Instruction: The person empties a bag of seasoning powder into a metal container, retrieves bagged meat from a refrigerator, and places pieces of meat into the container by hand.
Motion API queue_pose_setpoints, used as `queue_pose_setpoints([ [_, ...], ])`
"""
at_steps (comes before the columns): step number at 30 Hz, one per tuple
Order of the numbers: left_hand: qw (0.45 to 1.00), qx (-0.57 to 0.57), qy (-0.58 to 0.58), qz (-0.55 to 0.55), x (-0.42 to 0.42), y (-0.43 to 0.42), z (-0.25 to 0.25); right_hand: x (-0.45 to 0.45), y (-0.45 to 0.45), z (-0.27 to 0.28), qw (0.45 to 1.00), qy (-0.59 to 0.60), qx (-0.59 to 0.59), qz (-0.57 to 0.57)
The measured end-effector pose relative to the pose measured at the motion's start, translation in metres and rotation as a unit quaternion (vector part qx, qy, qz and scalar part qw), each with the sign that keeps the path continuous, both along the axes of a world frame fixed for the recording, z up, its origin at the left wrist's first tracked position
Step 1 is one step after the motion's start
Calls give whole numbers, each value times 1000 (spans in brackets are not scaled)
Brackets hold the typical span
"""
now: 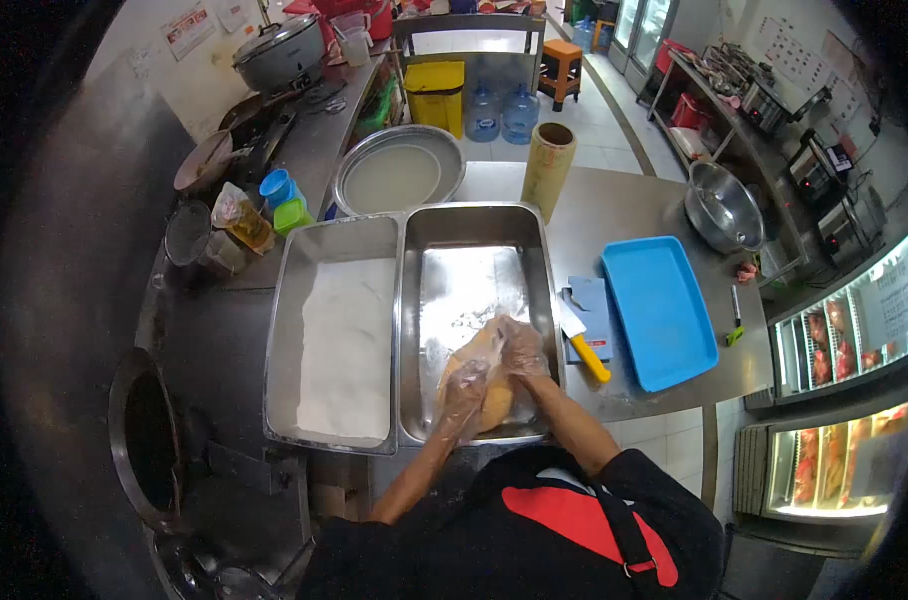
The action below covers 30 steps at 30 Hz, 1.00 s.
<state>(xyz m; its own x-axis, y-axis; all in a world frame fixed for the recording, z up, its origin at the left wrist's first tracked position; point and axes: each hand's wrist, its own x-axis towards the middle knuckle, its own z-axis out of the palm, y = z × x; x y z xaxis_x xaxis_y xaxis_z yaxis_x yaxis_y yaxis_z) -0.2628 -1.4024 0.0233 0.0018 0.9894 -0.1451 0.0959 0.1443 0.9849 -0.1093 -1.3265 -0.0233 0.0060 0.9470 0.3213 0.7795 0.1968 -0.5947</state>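
Observation:
My left hand (464, 388), in a clear plastic glove, is closed on the left side of a yellowish-orange piece of food (497, 403) that looks like raw chicken. On its upper right side my right hand (524, 347), gloved the same way, grips it too. Both hands are over the near half of a deep steel pan (471, 280) with a wet, shiny bottom. Touching this pan on the left is a second steel pan (286, 290) with white powder (349, 345) spread in it. The fingers partly hide the piece.
Right of the pans lie a yellow-handled knife (588, 355) and a blue tray (660, 312). A basin of cloudy liquid (399, 178) and an upright roll of film (549, 170) stand behind. Farther right is a steel bowl (722, 205); a wok (146, 440) sits at left.

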Motion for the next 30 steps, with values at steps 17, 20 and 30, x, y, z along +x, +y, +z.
queue_pose_setpoints([
  [17,933,81,345,62,-13,22,23,-9,-7,53,989,-4,-88,120],
  [20,961,53,269,46,-29,23,20,12,-21,84,997,-10,-37,71],
  [30,927,163,333,60,-93,14,7,76,11,39,993,9,-78,84],
])
